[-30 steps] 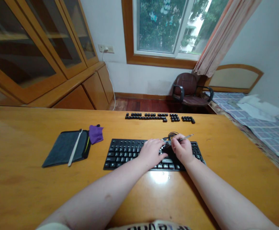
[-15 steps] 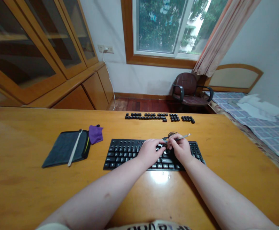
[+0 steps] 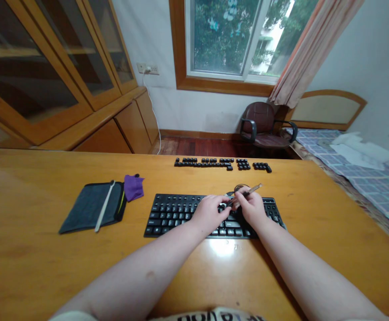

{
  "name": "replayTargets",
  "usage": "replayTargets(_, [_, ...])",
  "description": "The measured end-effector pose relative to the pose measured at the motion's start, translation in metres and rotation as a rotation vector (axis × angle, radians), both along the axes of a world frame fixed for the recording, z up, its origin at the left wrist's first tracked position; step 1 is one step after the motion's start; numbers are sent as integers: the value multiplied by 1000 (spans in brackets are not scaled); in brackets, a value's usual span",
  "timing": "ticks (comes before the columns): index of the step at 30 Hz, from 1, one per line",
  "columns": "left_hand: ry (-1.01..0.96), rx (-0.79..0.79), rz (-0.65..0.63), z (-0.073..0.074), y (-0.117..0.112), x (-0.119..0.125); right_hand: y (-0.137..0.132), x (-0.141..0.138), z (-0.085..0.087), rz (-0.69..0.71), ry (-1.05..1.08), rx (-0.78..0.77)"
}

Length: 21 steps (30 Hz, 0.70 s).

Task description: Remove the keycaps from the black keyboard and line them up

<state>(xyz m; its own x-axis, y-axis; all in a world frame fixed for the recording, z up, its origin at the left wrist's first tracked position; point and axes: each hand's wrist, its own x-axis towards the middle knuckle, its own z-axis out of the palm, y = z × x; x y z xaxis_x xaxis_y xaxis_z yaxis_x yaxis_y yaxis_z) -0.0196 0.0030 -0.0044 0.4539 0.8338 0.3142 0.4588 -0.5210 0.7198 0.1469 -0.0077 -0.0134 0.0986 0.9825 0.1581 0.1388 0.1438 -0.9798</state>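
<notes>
A black keyboard (image 3: pixel 174 215) lies on the wooden desk (image 3: pixel 47 263) in front of me. My left hand (image 3: pixel 209 214) rests on its middle keys with the fingers curled down against them. My right hand (image 3: pixel 251 208) is closed around a thin metal tool (image 3: pixel 252 189), its tip pointing down at the keys between my two hands. Behind the keyboard's far edge lies a small coil of dark cable (image 3: pixel 240 187), partly hidden by my right hand.
A row of loose black keycaps (image 3: pixel 214 163) lies near the desk's far edge. A dark grey pouch (image 3: pixel 92 211) with a white stick on it and a purple cloth (image 3: pixel 133 187) sit to the left. Beyond the desk stand a brown armchair (image 3: pixel 264 127), wooden cabinets and a bed.
Both hands have shifted slightly toward the keyboard's far edge. The tool in my right hand has tilted, its free end now a little higher.
</notes>
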Motion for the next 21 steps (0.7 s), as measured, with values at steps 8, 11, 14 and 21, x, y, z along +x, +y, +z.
replayTargets(8, [-32, -45, -40, -2, 4, -1, 1, 2, -5, -52, -104, 18])
replayTargets(11, [-38, -52, -39, 1, 3, -2, 0, 1, -4, -42, -107, 20])
replayTargets(14, [-38, -71, -25, 4, 0, -1, -1, 0, -3, -37, -111, 38])
replayTargets(21, [-124, -129, 29, 0, 1, 1, -4, -4, 5, -27, -198, 104])
